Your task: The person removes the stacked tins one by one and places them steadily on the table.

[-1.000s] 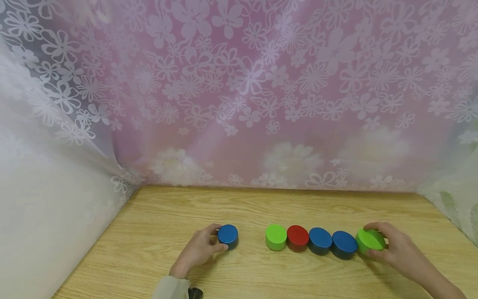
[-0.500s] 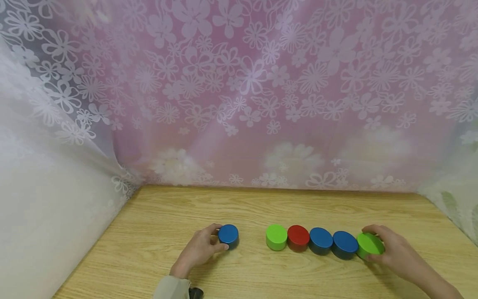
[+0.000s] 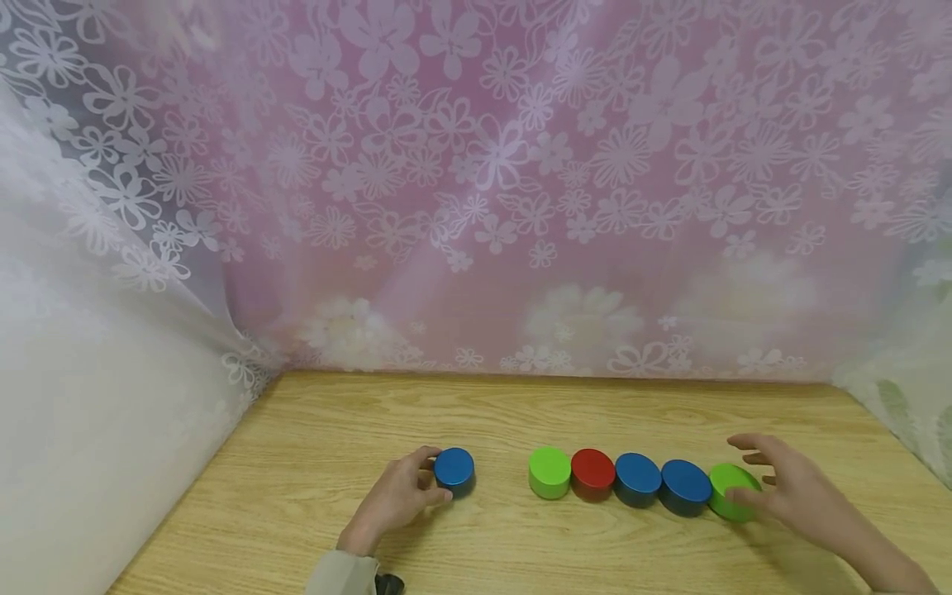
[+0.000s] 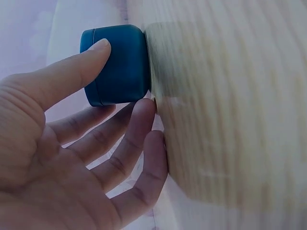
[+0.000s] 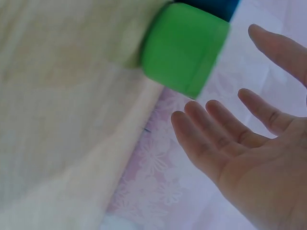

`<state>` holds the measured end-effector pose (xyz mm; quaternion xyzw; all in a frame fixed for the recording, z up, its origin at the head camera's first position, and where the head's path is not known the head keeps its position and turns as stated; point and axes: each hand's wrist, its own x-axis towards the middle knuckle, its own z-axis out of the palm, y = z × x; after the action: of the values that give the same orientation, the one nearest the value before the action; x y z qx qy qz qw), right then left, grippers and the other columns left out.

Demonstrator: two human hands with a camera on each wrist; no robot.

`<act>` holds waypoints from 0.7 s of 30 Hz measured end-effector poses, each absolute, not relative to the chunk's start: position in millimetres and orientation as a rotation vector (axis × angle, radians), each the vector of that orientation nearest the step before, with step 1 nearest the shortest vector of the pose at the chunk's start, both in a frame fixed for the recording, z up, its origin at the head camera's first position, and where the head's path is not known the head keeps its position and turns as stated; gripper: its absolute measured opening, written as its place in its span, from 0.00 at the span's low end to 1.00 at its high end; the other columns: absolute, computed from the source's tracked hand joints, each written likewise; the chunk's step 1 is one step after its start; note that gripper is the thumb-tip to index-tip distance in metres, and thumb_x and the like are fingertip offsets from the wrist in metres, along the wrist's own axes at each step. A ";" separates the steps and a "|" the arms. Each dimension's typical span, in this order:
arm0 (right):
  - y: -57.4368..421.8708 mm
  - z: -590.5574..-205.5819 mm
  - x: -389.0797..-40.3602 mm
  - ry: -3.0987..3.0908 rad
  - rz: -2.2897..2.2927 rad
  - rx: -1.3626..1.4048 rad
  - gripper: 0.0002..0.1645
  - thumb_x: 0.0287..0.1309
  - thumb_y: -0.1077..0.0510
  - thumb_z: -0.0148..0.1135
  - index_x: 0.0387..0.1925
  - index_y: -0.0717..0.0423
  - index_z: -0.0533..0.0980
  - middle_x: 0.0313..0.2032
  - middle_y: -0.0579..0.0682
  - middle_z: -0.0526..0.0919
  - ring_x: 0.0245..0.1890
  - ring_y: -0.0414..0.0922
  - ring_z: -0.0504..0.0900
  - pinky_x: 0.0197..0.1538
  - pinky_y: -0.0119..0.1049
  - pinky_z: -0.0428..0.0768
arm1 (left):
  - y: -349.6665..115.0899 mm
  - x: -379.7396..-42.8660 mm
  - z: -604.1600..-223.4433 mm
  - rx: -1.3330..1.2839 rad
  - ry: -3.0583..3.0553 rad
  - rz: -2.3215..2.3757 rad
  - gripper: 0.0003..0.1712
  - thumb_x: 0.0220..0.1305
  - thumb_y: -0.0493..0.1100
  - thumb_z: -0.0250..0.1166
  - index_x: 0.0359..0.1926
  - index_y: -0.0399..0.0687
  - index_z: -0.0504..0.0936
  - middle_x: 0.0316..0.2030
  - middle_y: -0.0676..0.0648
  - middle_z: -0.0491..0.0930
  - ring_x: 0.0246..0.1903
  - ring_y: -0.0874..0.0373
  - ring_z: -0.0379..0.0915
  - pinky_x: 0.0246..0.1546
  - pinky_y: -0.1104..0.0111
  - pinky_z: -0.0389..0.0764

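Observation:
My left hand (image 3: 397, 500) grips a small blue round tin (image 3: 454, 468) between thumb and fingers, and the tin stands on the table. A lid seam shows on this blue tin (image 4: 125, 67) in the left wrist view. My right hand (image 3: 803, 500) is just off the right-end green tin (image 3: 729, 479), fingers spread. The right wrist view shows a gap between that hand (image 5: 259, 158) and the green tin (image 5: 184, 50). The row continues leftward with a blue tin (image 3: 686, 483), another blue tin (image 3: 637, 476), a red tin (image 3: 592, 471) and another green tin (image 3: 549, 469).
A wood-grain table (image 3: 372, 405) bears everything. Behind it hangs a pink flowered curtain (image 3: 476, 248), with a pale sheet (image 3: 89, 397) along the left side. A small black object (image 3: 389, 584) shows beside the left sleeve (image 3: 342, 573).
My right hand has let go of the right-end green tin, which now lies against its blue neighbour, and has opened and lifted away. The left hand has stayed put.

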<state>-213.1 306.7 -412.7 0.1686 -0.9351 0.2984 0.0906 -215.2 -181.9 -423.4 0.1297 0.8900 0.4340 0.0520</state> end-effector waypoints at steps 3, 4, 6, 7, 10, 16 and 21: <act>306.8 -410.4 -213.3 -2.724 0.851 0.510 0.37 0.44 0.68 0.80 0.56 0.74 0.72 0.51 0.73 0.77 0.44 0.68 0.80 0.37 0.47 0.85 | -183.0 -215.7 -422.7 0.392 2.708 1.314 0.32 0.60 0.34 0.75 0.63 0.31 0.74 0.55 0.28 0.78 0.49 0.34 0.80 0.47 0.45 0.82; 306.8 -410.0 -213.3 -2.709 0.841 0.509 0.36 0.44 0.68 0.80 0.55 0.73 0.73 0.51 0.72 0.78 0.43 0.67 0.80 0.36 0.43 0.85 | -183.2 -215.9 -422.1 0.390 2.709 1.312 0.32 0.60 0.34 0.75 0.63 0.31 0.75 0.55 0.29 0.78 0.49 0.34 0.80 0.47 0.45 0.81; 306.6 -409.0 -213.3 -2.685 0.826 0.502 0.35 0.44 0.68 0.80 0.55 0.71 0.74 0.51 0.70 0.79 0.43 0.65 0.80 0.36 0.37 0.83 | -182.8 -216.2 -420.9 0.388 2.709 1.310 0.31 0.60 0.33 0.74 0.63 0.31 0.75 0.54 0.29 0.78 0.49 0.35 0.79 0.47 0.44 0.81; 306.4 -408.3 -213.4 -2.684 0.827 0.497 0.35 0.44 0.68 0.80 0.55 0.70 0.74 0.51 0.70 0.79 0.43 0.64 0.80 0.36 0.36 0.83 | -182.5 -216.3 -420.3 0.387 2.706 1.312 0.31 0.60 0.33 0.74 0.62 0.31 0.75 0.53 0.30 0.79 0.49 0.35 0.79 0.47 0.44 0.81; 305.5 -406.7 -213.8 -2.678 0.830 0.481 0.34 0.46 0.67 0.80 0.55 0.70 0.74 0.52 0.69 0.78 0.44 0.62 0.81 0.36 0.33 0.83 | -180.6 -216.8 -419.6 0.403 2.706 1.308 0.28 0.61 0.32 0.72 0.62 0.31 0.75 0.51 0.31 0.80 0.48 0.36 0.80 0.46 0.45 0.81; 303.5 -405.1 -215.5 -2.666 0.832 0.474 0.34 0.48 0.65 0.79 0.56 0.68 0.74 0.53 0.67 0.78 0.44 0.43 0.81 0.38 0.35 0.84 | -174.8 -217.8 -419.7 0.415 2.704 1.308 0.26 0.63 0.31 0.71 0.61 0.31 0.76 0.49 0.32 0.81 0.48 0.36 0.80 0.46 0.46 0.82; 303.2 -405.9 -215.7 -2.640 0.861 0.488 0.34 0.48 0.65 0.79 0.56 0.68 0.74 0.52 0.68 0.78 0.45 0.25 0.74 0.38 0.33 0.83 | -168.1 -219.3 -419.6 0.439 2.692 1.332 0.25 0.63 0.31 0.70 0.61 0.31 0.76 0.49 0.33 0.81 0.48 0.37 0.80 0.47 0.46 0.82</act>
<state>-215.7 303.2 -405.9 0.1708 -0.9243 0.3014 0.1603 -219.3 -168.1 -419.6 0.1444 0.8856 0.4382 0.0529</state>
